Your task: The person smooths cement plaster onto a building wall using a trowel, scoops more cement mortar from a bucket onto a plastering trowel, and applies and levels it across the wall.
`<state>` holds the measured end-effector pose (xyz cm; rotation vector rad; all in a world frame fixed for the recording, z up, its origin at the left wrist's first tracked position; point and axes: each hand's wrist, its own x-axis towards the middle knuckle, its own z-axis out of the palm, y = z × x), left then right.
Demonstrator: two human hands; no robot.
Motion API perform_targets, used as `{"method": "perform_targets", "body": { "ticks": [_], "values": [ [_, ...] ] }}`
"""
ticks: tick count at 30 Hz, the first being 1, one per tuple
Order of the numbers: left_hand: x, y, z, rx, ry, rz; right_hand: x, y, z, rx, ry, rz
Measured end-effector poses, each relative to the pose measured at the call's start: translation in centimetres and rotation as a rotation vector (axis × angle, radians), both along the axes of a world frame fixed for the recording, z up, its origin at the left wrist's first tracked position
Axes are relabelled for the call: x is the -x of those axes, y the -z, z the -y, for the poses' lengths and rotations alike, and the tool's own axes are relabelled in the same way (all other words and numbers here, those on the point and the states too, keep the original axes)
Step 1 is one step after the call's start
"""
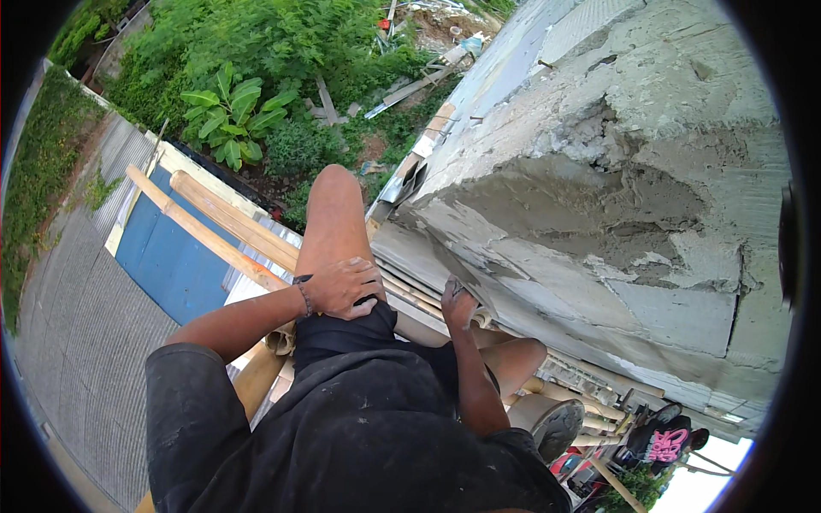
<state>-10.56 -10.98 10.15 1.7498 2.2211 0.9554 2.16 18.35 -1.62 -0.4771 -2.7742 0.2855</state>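
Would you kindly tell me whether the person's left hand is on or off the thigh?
On: the left hand lies across the thigh, by the hem of the black shorts.

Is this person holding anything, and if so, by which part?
The left hand lies on the thigh, with no held object visible. Whether the right hand grips anything cannot be told.

The rough grey wall (676, 316) (darker plaster (547, 205) smeared on) stands rightward.

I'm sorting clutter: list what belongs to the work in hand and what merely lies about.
Likely the job's:
- grey wall, near the right hand
- rough mortar patch
- bamboo poles

Likely lying about:
- loose boards
- rubble
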Motion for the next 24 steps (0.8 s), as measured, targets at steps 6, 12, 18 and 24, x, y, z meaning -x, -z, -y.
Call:
{"method": "perform_targets", "body": {
  "ticks": [6,12,18,24],
  "values": [
    [-0.1,-0.4,0.2,-0.007,0.008,-0.012,0.1,4.0,1.7,0.048,-0.064,0.319],
    [0.0,-0.3,-0.1,-0.018,0.003,-0.006,1.9,7.1,1.7,-0.031,-0.009,0.387],
    [0.0,-0.3,-0.5,0.072,0.002,-0.011,2.9,8.0,0.7,-0.096,0.013,0.262],
    [-0.4,-1.0,-1.3,0.074,-0.002,-0.011,2.6,7.7,0.0,-0.263,-0.056,0.241]
  ]
}}
